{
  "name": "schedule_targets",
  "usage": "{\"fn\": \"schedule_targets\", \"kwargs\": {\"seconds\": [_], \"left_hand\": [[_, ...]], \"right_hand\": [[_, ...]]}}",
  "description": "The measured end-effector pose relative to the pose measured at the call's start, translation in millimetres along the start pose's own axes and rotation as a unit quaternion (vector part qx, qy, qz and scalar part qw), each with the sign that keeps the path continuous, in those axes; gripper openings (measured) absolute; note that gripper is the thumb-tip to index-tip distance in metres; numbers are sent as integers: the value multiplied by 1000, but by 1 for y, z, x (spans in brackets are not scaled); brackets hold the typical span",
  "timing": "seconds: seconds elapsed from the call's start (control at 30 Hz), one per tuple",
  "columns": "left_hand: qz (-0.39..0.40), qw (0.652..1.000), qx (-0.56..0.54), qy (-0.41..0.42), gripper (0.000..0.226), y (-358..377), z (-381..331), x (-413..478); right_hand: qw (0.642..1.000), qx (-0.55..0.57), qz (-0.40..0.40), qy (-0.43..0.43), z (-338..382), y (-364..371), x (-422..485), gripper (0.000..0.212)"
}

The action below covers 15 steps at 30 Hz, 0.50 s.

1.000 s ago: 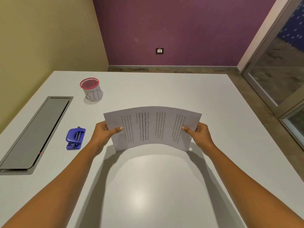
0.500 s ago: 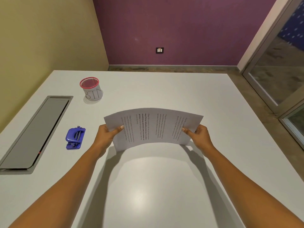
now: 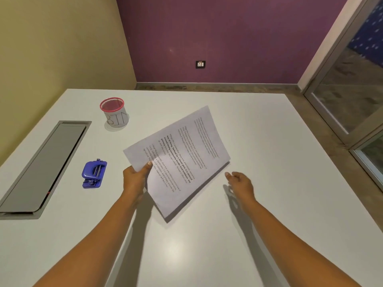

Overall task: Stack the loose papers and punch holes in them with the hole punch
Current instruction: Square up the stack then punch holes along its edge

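Printed matt paper is seen in the sheets (image 3: pixel 182 160); glossy blue plastic on the hole punch (image 3: pixel 94 173); red metal mesh on the cup (image 3: pixel 113 112); the white bench (image 3: pixel 269 141) is smooth, slightly shiny.

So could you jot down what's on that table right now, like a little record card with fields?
papers: printed stack, held tilted above the table
left hand: pinches the stack's near left corner
right hand: off the papers, fingers loose
punch: blue, on the table left of the left hand, untouched
cup: red-rimmed mesh, far left
table: white
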<state>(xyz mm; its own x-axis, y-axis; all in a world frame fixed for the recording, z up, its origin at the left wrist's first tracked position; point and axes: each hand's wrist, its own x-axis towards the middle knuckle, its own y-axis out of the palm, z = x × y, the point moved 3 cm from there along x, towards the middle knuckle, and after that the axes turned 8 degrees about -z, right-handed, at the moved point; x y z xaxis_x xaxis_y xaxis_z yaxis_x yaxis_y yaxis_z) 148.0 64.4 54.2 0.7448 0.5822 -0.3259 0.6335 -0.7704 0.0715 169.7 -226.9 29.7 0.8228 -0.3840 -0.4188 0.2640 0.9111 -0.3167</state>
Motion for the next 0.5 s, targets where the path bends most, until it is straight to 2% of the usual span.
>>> {"fn": "schedule_targets", "kwargs": {"seconds": [0.13,0.23,0.3,0.4,0.5], "left_hand": [[-34,996,-73,-34,32,7,9,-13],[-62,989,-114,-70,31,12,17,-24],[-76,983,-137,-94,31,16,22,-31],[-92,974,-163,-125,28,19,29,-39],[-105,965,-169,-172,12,19,37,-42]], "right_hand": [[991,23,102,85,-5,24,-22,30],[975,101,157,118,-3,38,-32,21],[968,151,164,116,0,43,-33,14],[971,175,135,89,5,45,-33,19],[979,165,97,75,9,44,-32,16]]}}
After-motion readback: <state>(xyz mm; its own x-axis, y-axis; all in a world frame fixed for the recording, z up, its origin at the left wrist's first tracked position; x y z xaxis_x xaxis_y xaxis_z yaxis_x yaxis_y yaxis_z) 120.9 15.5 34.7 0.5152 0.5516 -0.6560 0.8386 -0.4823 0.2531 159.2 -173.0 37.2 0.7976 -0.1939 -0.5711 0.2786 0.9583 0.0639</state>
